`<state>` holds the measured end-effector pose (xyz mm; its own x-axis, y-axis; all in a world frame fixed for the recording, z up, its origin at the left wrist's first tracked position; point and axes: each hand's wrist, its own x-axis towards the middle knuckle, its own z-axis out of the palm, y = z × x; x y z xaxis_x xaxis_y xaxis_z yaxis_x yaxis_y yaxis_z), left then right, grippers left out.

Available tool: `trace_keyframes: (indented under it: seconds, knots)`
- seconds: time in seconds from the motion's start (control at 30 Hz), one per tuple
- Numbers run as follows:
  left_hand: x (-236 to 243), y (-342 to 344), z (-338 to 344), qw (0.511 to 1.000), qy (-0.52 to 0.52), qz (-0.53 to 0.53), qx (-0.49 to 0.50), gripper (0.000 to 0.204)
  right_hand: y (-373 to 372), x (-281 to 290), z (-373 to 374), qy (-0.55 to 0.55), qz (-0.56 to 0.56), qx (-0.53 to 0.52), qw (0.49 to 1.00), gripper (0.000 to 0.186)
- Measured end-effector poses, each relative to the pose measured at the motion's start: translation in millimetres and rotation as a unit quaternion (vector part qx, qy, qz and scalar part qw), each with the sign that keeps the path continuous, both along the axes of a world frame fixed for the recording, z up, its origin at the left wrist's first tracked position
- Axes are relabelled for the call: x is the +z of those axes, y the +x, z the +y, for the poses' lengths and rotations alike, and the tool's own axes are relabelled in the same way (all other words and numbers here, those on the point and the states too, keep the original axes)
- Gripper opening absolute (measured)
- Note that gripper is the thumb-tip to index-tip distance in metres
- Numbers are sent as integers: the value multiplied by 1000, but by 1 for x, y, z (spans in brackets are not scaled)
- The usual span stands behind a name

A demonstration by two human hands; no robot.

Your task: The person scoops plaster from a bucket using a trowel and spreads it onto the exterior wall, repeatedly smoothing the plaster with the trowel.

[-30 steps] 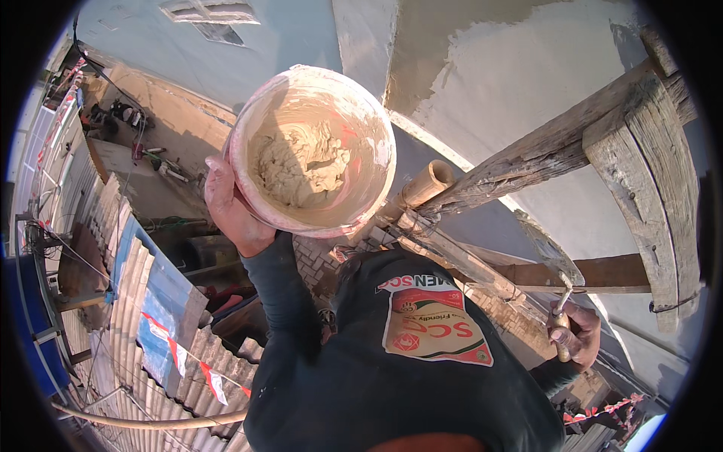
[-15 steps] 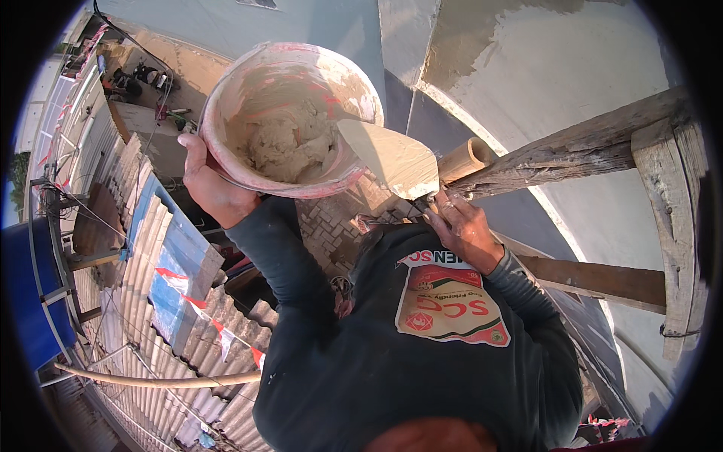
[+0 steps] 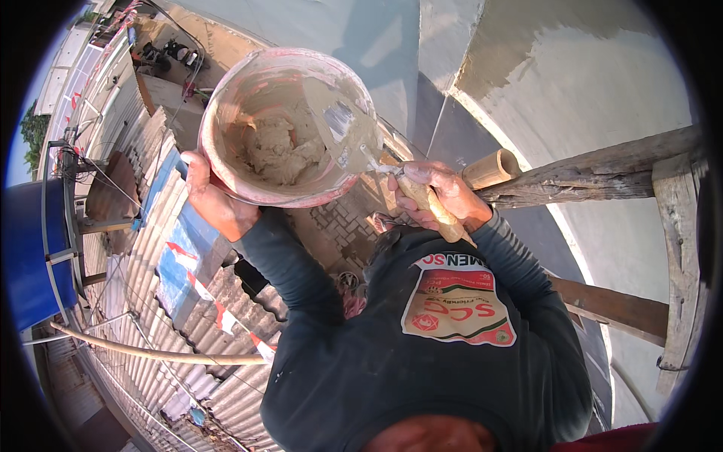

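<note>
A pinkish-white bucket [image 3: 248, 197] smeared with plaster is held up in front of me, tilted so its inside shows. My left hand [image 3: 217, 197] grips its near left side, with the thumb up along the outer wall. Wet grey-beige plaster [image 3: 282, 147] lies in a lump at the bottom. My right hand [image 3: 444, 192] is closed around the wooden handle of a trowel [image 3: 350, 128]. The trowel's blade reaches over the bucket's right rim into the opening, its face coated with plaster and a patch of bare metal showing.
Rough timber beams [image 3: 572, 175] and a cut bamboo pole [image 3: 489, 170] stand at my right beside a grey plastered wall [image 3: 587, 83]. Far below on the left are corrugated roofs [image 3: 226, 301], a string of red-and-white flags [image 3: 224, 316], a bamboo pole [image 3: 158, 352] and a blue tank [image 3: 34, 248].
My right hand has turned the trowel over and moved it left, bringing its blade further into the bucket. The plaster-covered face has given way to one with bare metal. My left hand still holds the bucket.
</note>
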<state>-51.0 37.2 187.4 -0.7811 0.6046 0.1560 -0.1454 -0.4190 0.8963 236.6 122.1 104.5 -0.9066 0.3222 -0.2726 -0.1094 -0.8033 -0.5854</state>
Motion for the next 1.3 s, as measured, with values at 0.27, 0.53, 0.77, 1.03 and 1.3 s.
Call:
trace_keyframes:
  seconds: [0.27, 0.53, 0.77, 1.03, 1.3]
  knots:
    - [-23, -47, -22, 992, 6, -114, 57, 53, 50, -41, -16, -59, -109, 60, 990, 37]
    - [-5, -59, -32, 997, -16, -71, 23, 48, 48, -7, -3, 566, -265, -29, 780, 30]
    - [10, -51, -20, 978, -79, -26, -191, 44, 52, 43, 8, 839, -346, 14, 419, 58]
    - [-7, -47, -4, 982, -85, -24, -169, 45, 61, 24, 2, 781, -234, 121, 566, 49]
    - [-31, -84, -7, 980, -76, -110, -144, 40, 61, 9, -10, 708, -258, -33, 656, 43]
